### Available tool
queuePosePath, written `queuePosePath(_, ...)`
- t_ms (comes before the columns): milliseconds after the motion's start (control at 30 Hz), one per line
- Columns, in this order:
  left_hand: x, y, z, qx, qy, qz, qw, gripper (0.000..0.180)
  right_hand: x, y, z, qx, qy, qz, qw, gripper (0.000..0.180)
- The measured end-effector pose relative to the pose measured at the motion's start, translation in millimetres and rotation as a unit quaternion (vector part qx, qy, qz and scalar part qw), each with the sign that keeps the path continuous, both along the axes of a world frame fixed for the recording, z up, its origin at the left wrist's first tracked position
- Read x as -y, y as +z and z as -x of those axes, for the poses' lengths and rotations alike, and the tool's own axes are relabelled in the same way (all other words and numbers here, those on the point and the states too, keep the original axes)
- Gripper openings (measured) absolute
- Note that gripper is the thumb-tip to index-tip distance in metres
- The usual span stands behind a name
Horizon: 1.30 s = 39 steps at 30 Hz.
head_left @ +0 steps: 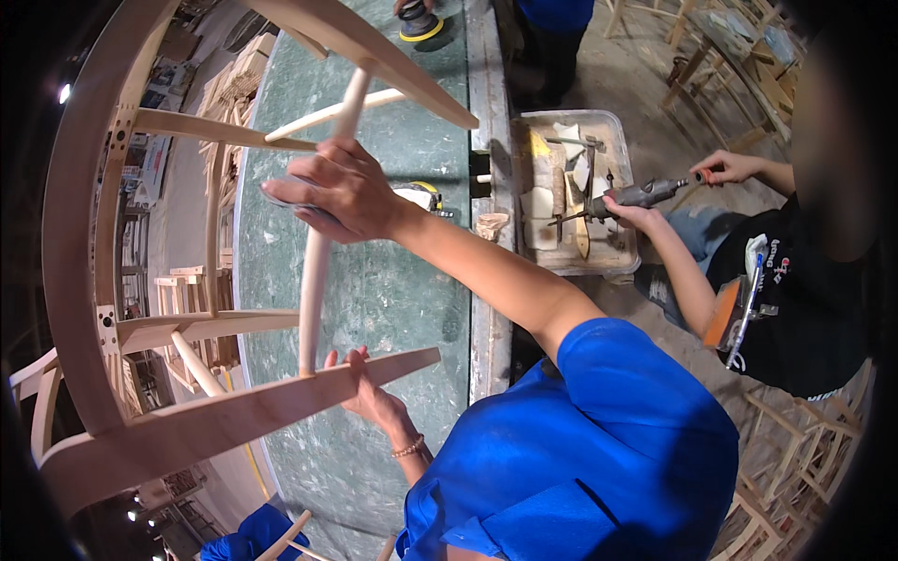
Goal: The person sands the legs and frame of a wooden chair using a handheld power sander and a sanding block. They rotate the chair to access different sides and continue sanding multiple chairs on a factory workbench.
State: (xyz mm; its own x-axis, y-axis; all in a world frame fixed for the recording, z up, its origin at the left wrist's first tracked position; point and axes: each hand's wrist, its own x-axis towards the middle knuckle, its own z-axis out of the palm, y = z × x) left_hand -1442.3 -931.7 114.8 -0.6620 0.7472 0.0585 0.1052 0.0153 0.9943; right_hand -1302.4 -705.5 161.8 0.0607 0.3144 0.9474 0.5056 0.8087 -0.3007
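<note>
A bare wooden chair frame (187, 411) lies on its side over the green-topped bench (393, 299), its legs reaching toward me. A round rung (316, 280) joins two of the legs. My right hand (341, 192) is closed round the upper part of this rung, pressing a thin grey piece of sandpaper (281, 196) against it; most of the sheet is hidden by the fingers. Lower down, my left hand (369, 388), with a bead bracelet at the wrist, grips the near chair leg (393, 365) close to the rung's end.
A sander with a yellow rim (421, 196) lies behind my right forearm; another person's hand holds a second sander (419, 23) at the far end. On the right, a plastic tray (613, 266) holds hand tools, and a co-worker holds a grey power tool (645, 194) over it.
</note>
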Motion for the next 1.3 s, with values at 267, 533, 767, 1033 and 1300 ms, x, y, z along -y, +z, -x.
queuePosePath(267,-68,-20,22,-0.020,-0.113,-0.005,0.993,0.045,-62,1,19,-0.071,-0.053,0.063,0.994,0.029)
queuePosePath(533,-96,-41,28,-0.007,-0.140,0.053,0.989,0.043,-92,-24,32,0.002,-0.084,0.119,0.989,0.029)
queuePosePath(767,-130,-42,26,-0.020,-0.242,0.092,0.966,0.064,-154,-16,19,0.056,-0.071,0.158,0.983,0.038)
queuePosePath(1033,1,-92,23,0.064,-0.246,0.248,0.935,0.054,-178,-24,19,0.092,-0.083,0.168,0.978,0.040)
queuePosePath(1300,216,-115,34,0.292,0.134,0.229,0.919,0.044,-150,-42,1,-0.210,0.214,0.320,0.898,0.043)
